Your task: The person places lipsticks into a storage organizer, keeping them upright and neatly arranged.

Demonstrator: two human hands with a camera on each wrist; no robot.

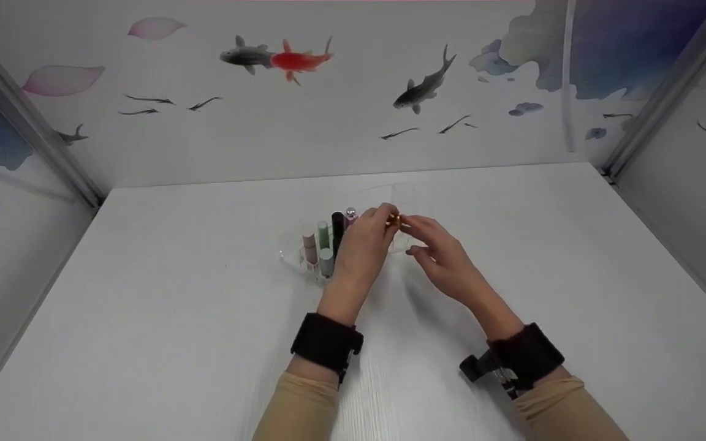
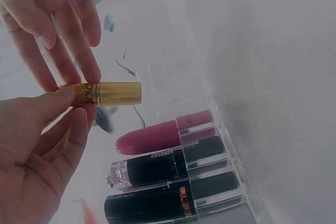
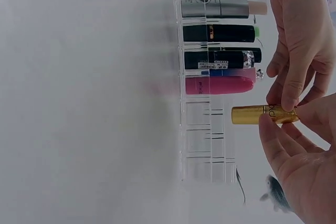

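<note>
A gold lipstick tube [image 3: 247, 115] is held upright above a clear plastic lipstick holder [image 3: 182, 145]. My left hand [image 1: 365, 242] pinches its upper part between thumb and fingers. From the other side, my right hand [image 1: 445, 260] touches the tube with extended fingertips, its thumb apart from it in the head view. Upright in the holder's left part stand a pink tube [image 2: 149, 137], a black tube with a clear cap [image 2: 155, 169], a black tube with a copper band [image 2: 147, 203] and a silver tube [image 3: 233, 8]. The left hand hides part of the holder in the head view.
The holder stands on a white table [image 1: 175, 306]. Behind is a white panel [image 1: 353, 141] printed with fish and petals, with more panels at both sides. Metal posts [image 1: 665, 92] mark the back corners. Each wrist wears a black strap [image 1: 326, 343].
</note>
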